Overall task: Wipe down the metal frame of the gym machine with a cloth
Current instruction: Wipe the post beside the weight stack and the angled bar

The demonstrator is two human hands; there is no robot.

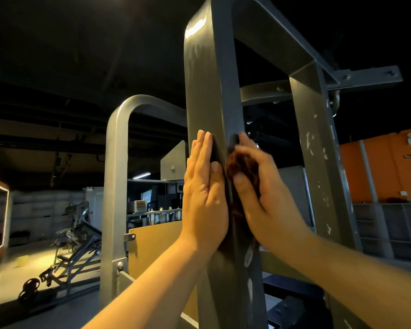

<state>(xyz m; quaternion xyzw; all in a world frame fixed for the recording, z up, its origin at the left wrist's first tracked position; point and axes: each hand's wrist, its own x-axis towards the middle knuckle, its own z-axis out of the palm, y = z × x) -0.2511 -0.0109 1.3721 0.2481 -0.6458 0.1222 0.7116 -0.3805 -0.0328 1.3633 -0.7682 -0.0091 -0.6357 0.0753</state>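
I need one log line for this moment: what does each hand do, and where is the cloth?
left hand: flat on frame upright | right hand: grips brown cloth against upright | phase: wiping

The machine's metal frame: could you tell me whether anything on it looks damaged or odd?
Yes: the rear upright on the right has pale chips scattered down its grey paint, so it looks worn. The front upright under the cloth looks smooth and intact.

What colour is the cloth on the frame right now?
Dark reddish-brown. It shows best in the head view, where the right hand holds the cloth against the grey frame post.
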